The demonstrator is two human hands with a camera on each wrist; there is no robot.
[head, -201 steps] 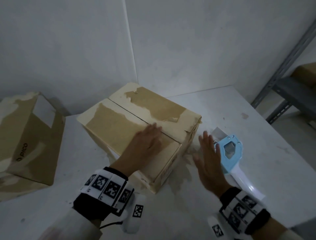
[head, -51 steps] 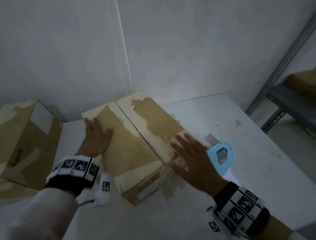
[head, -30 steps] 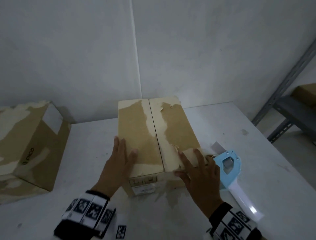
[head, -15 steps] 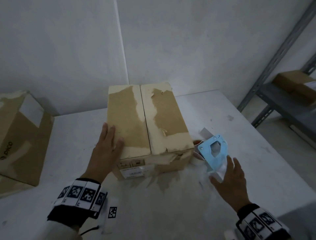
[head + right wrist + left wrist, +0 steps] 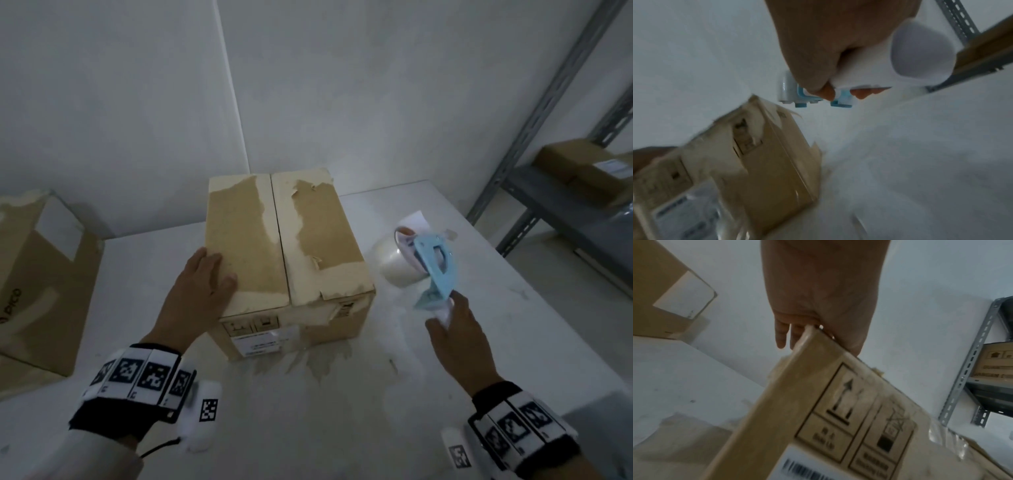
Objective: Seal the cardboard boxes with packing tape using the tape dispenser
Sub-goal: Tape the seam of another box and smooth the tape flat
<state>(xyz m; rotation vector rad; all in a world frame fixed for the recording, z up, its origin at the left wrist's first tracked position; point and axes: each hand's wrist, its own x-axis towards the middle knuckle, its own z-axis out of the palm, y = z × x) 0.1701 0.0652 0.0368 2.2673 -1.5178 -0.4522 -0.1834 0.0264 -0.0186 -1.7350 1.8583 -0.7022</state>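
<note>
Surface: white table (image 5: pixel 342 428) in a wall corner, bare toward its right edge.
Box: cardboard box (image 5: pixel 287 246) mid-table, flaps closed.
Left hand (image 5: pixel 202 291): flat over the box's near-left top edge.
Right hand (image 5: pixel 459 335): wrapped around the tape dispenser (image 5: pixel 435 267) handle, right of the box.
Side: second box (image 5: pixel 37 284) at far left.

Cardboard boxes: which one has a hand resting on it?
The middle box on the table, under the left hand. The box at the left and the shelf box are untouched.

I cannot read the blurred label (image 5: pixel 260 341) on the cardboard box (image 5: pixel 287 253); frame edge crops the second box (image 5: pixel 37 291).
</note>
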